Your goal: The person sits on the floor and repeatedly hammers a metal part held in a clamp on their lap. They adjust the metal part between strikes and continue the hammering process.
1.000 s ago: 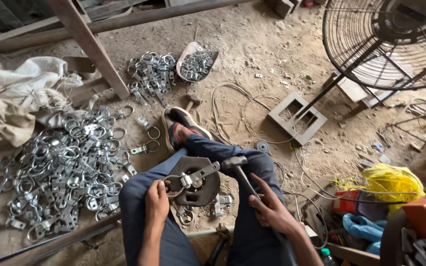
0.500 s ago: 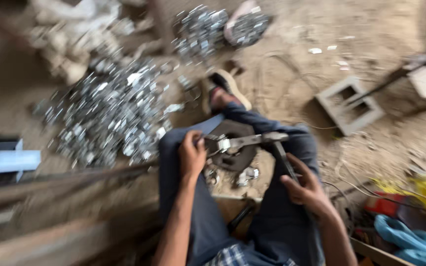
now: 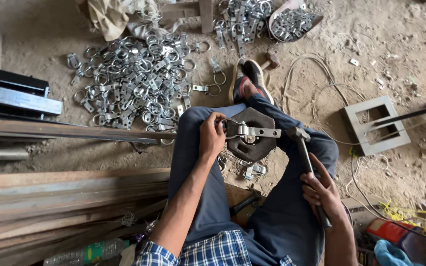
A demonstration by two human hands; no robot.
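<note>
I see the metal hasp lying flat across the dark octagonal block between the knees, its ring end pinched in my left hand at the block's left edge; its strap points right toward the hammer, whose head hangs just beside the strap's tip; my right hand is wrapped closed around the hammer's handle, lower right; beyond the shoe, a heap of similar hasps spreads over the dirt floor; steel bars lie left.
</note>
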